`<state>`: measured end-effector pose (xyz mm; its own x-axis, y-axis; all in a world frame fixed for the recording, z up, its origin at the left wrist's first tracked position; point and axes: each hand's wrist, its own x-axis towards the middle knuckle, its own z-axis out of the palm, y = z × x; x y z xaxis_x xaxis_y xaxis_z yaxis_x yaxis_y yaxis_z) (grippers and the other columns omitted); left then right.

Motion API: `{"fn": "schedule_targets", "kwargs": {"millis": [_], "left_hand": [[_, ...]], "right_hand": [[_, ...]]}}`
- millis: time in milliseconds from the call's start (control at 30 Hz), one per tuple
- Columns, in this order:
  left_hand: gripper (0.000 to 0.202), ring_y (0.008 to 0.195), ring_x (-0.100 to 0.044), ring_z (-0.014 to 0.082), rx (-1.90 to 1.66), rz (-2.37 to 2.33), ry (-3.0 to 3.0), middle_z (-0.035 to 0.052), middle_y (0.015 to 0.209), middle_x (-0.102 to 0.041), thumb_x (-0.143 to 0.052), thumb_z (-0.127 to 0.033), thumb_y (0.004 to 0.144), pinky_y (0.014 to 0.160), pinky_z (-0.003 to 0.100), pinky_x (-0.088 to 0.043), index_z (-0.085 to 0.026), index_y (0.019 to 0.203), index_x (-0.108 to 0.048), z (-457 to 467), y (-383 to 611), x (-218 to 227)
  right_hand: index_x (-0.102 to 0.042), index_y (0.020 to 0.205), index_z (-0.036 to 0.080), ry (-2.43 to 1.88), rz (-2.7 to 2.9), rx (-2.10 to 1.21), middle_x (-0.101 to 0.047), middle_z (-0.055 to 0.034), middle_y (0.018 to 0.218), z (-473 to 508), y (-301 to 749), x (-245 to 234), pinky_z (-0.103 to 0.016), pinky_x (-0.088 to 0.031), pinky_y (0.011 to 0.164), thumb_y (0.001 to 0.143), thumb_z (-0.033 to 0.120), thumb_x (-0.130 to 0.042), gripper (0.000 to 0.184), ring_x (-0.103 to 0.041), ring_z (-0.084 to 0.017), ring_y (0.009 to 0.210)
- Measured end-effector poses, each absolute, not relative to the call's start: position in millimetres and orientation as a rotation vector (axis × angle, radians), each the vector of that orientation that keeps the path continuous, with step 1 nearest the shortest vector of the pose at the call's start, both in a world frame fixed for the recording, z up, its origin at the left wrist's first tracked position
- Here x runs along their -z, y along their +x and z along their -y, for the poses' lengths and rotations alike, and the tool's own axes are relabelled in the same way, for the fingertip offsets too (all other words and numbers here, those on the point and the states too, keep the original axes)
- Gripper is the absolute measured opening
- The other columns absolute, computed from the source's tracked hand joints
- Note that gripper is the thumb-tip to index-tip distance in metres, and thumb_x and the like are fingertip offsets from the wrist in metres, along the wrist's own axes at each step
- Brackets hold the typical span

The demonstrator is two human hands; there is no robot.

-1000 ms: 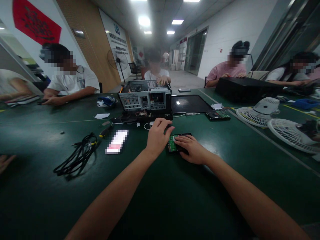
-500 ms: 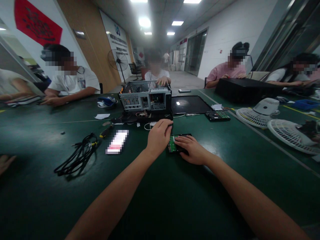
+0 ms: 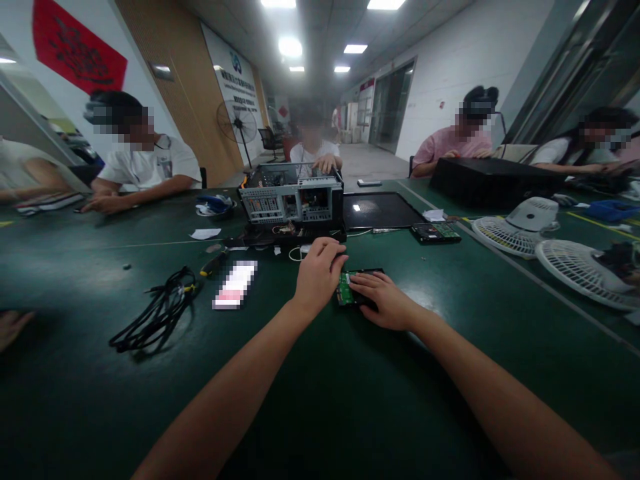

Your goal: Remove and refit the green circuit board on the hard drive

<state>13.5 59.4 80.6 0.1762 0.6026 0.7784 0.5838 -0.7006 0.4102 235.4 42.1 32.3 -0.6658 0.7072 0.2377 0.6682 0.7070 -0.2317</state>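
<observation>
A hard drive point(image 3: 344, 293) with a green circuit board lies on the table in front of me. My right hand point(image 3: 387, 301) holds it from the right, with fingers stretched over its top and the thumb along its near edge. Just left of the drive and above it, my left hand point(image 3: 320, 273) is closed in a pinch. Whatever is between those fingertips is too small or hidden to make out. Beyond my left hand stands an opened computer case point(image 3: 287, 203), its metal frame showing. A co-worker's hand point(image 3: 326, 162) rests on the case's top.
Left of my hands are a blurred-out phone point(image 3: 235, 285), a coiled black cable point(image 3: 157, 317) and a screwdriver point(image 3: 213, 263). Behind lie a black panel point(image 3: 383, 208) and another drive point(image 3: 435, 232). White fan parts point(image 3: 515, 230) and a black case point(image 3: 495, 179) stand right. People sit around the table.
Both hands keep nearly the same place; the left fingertips have shifted very slightly. The hard drive has not visibly moved.
</observation>
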Motion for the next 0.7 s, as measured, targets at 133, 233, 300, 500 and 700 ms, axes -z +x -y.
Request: {"fn": "schedule_targets", "kwargs": {"millis": [133, 233, 300, 500, 700], "left_hand": [[0.016, 0.105, -0.065, 0.0211, -1.591, -1.229, 2.409, 0.0070, 0.110, -0.065, -0.062, -0.012, 0.094, 0.093, 0.038, -0.057, -0.022, 0.107, -0.065, -58.8, 12.8, -81.8], [0.020, 0.109, -0.065, 0.0211, -1.565, -1.208, 2.427, 0.0067, 0.113, -0.066, -0.058, -0.010, 0.095, 0.097, 0.039, -0.056, -0.021, 0.110, -0.064, -58.0, 12.7, -83.1], [0.021, 0.111, -0.065, 0.0210, -1.568, -1.189, 2.433, 0.0068, 0.114, -0.067, -0.057, -0.008, 0.096, 0.099, 0.039, -0.055, -0.021, 0.111, -0.064, -57.5, 13.0, -84.1], [0.018, 0.110, -0.066, 0.0217, -1.571, -1.193, 2.424, 0.0076, 0.116, -0.068, -0.058, -0.013, 0.096, 0.097, 0.040, -0.056, -0.021, 0.112, -0.064, -56.6, 14.3, -84.7], [0.017, 0.109, -0.066, 0.0215, -1.588, -1.177, 2.427, 0.0072, 0.115, -0.069, -0.061, -0.015, 0.095, 0.095, 0.039, -0.057, -0.021, 0.111, -0.064, -57.3, 14.2, -82.9]], "right_hand": [[-0.054, 0.147, 0.022, -1.078, 2.612, -0.172, -0.049, -0.0121, 0.155, -41.3, 235.1, -32.7, -0.057, -0.022, 0.121, 0.083, 0.024, -0.062, 0.065, -0.041, -0.031, 0.146], [-0.053, 0.148, 0.023, -1.074, 2.608, -0.177, -0.049, -0.0117, 0.155, -41.1, 235.2, -32.3, -0.057, -0.022, 0.120, 0.083, 0.024, -0.061, 0.065, -0.041, -0.031, 0.145], [-0.053, 0.147, 0.024, -1.072, 2.607, -0.177, -0.049, -0.0114, 0.155, -41.2, 235.2, -32.0, -0.057, -0.022, 0.120, 0.083, 0.024, -0.062, 0.065, -0.041, -0.031, 0.145], [-0.055, 0.146, 0.021, -1.074, 2.619, -0.158, -0.049, -0.0123, 0.155, -41.5, 235.0, -32.5, -0.056, -0.023, 0.121, 0.083, 0.024, -0.061, 0.063, -0.042, -0.031, 0.145], [-0.055, 0.146, 0.020, -1.079, 2.626, -0.157, -0.050, -0.0129, 0.154, -41.7, 235.0, -32.7, -0.057, -0.024, 0.120, 0.083, 0.024, -0.061, 0.063, -0.042, -0.031, 0.144]]}}
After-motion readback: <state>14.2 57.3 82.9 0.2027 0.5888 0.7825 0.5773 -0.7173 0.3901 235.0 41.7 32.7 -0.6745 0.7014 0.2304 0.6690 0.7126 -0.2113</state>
